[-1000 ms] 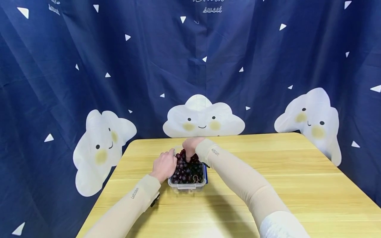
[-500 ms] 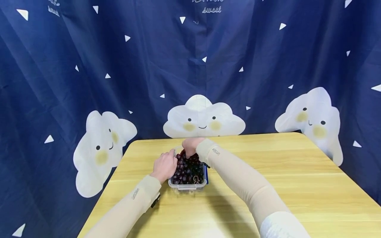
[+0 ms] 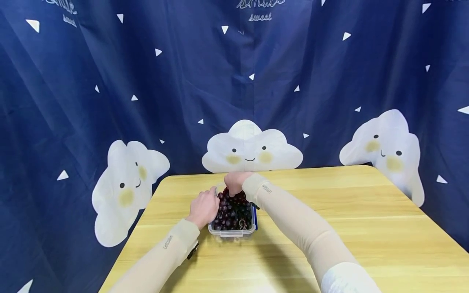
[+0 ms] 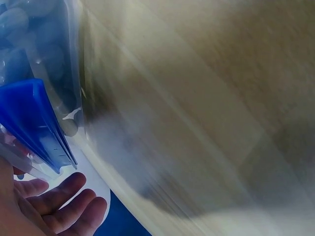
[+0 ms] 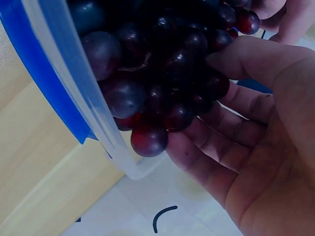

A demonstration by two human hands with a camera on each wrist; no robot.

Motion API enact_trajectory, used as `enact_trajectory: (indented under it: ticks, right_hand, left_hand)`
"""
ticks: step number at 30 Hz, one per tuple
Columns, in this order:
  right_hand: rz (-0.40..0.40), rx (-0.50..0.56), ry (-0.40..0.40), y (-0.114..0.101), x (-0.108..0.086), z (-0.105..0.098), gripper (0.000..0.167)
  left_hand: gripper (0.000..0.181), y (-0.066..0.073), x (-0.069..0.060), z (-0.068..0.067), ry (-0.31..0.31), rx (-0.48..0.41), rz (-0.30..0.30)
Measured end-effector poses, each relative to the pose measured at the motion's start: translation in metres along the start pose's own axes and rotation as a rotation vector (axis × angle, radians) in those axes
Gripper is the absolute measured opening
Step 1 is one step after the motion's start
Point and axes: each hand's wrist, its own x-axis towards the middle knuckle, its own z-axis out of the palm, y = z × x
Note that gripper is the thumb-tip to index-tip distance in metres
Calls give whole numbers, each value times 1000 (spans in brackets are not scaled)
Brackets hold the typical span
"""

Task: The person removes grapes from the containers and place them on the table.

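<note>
In the head view, a clear plastic container [image 3: 231, 235] filled with dark grapes [image 3: 231, 213] rests on the wooden worktop [image 3: 348, 215], in front of a navy curtain [image 3: 176, 73] printed with clouds. Its long axis seems to run away from the person. The left hand [image 3: 203, 206] lies along the left wall, with its fingers near the far-left corner; the right hand [image 3: 236, 182] reaches down into the far end, nearer the grapes than the other. A pale loop of stem [image 3: 242, 223] shows near the front.

In the left wrist view, a blue locking clip [image 4: 32, 118] hangs beside the fingers, which are spread and loosely bent, their tips clear of the wall (I cannot tell whether the hidden thumb pinches the rim).

In the right wrist view, the thumb lies on the near side of the bunch and the fingers curve under its end, taking a light hold of the grapes. The relation that matters most, I judge, is here: the far end of the bunch sits between right thumb and fingers, close to the container's end wall, while the left hand flanks it from the side.
</note>
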Motion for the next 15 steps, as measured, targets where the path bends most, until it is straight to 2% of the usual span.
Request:
enact_trajectory:
  ticks: [7, 15]
  right_hand:
    - [6, 17, -17, 0, 4, 2, 39]
    - [13, 20, 5, 3, 7, 1, 47]
  left_hand:
    - [43, -2, -1, 3, 4, 1, 6]
    - [43, -1, -1, 1, 5, 11, 0]
